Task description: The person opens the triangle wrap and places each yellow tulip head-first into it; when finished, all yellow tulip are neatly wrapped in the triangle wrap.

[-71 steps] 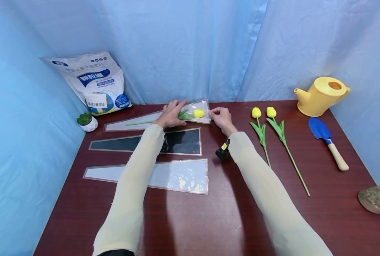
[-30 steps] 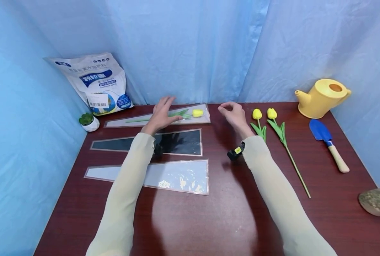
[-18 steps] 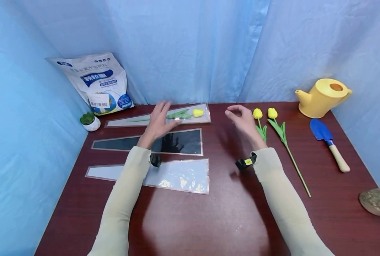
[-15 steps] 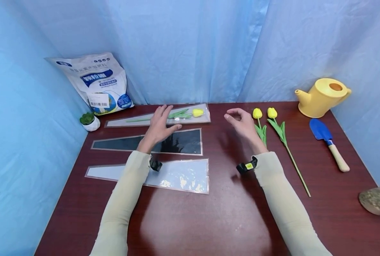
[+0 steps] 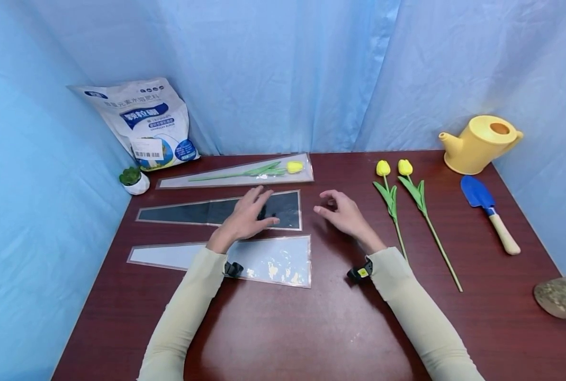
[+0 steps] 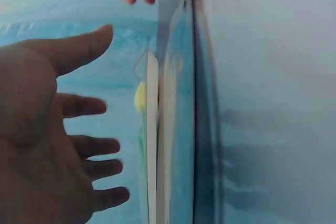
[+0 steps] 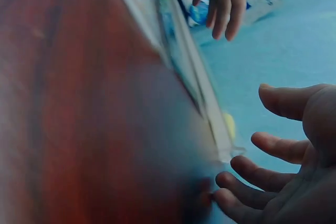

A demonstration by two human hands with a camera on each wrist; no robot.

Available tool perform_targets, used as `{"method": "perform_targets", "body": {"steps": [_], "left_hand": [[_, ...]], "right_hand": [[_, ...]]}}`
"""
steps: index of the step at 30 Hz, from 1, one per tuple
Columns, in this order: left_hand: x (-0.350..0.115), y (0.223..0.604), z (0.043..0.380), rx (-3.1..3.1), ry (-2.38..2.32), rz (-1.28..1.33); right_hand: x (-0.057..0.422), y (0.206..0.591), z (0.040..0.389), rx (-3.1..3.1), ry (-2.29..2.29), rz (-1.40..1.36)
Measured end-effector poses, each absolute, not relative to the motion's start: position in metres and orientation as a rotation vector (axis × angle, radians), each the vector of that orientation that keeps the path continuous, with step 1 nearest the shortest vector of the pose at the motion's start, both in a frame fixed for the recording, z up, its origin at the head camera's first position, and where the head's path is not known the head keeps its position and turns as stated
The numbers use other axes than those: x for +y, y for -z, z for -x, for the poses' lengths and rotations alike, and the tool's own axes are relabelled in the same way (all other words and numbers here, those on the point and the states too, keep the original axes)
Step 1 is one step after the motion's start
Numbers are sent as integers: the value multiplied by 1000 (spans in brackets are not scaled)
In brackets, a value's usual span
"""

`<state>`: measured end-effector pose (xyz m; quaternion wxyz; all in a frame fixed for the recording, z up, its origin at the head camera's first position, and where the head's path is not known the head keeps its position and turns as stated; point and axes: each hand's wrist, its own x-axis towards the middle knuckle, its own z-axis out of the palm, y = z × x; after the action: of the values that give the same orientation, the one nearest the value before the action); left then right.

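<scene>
My left hand (image 5: 246, 217), fingers spread and holding nothing, hovers over the black tapered flower sleeve (image 5: 182, 212). To its right my right hand (image 5: 343, 214) hangs above the table with loosely bent fingers and nothing in them. In the back clear-and-white sleeve (image 5: 211, 180) lies a yellow tulip (image 5: 294, 167), its stem toward the narrow end. The front white sleeve (image 5: 268, 259) lies flat, partly hidden by my left wrist. Two more yellow tulips (image 5: 383, 168) (image 5: 405, 168) lie right of my right hand. Both wrist views show the hands apart from the sleeves.
A white fertilizer bag (image 5: 151, 124) and a small potted succulent (image 5: 134, 181) stand at the back left. On the right are a yellow watering can (image 5: 478, 145), a blue trowel (image 5: 490, 211) and a clear container of brownish bits (image 5: 561, 297). Blue curtains (image 5: 283, 74) border the table.
Both hands were at the back sleeve with the tulip, the right one pinching its wide edge. They have let go, lifted away and come back toward the person, closer to the black sleeve.
</scene>
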<state>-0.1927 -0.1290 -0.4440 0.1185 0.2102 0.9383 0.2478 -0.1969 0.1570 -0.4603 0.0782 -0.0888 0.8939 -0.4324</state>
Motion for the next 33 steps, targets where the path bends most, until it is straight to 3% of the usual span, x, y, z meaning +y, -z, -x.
{"method": "perform_targets", "body": {"steps": [13, 33], "left_hand": [[-112, 455, 175, 2547, -547, -769], [-112, 460, 173, 2539, -509, -758]], "right_hand": [[130, 473, 197, 2762, 913, 452], [107, 472, 205, 2891, 649, 312]]}}
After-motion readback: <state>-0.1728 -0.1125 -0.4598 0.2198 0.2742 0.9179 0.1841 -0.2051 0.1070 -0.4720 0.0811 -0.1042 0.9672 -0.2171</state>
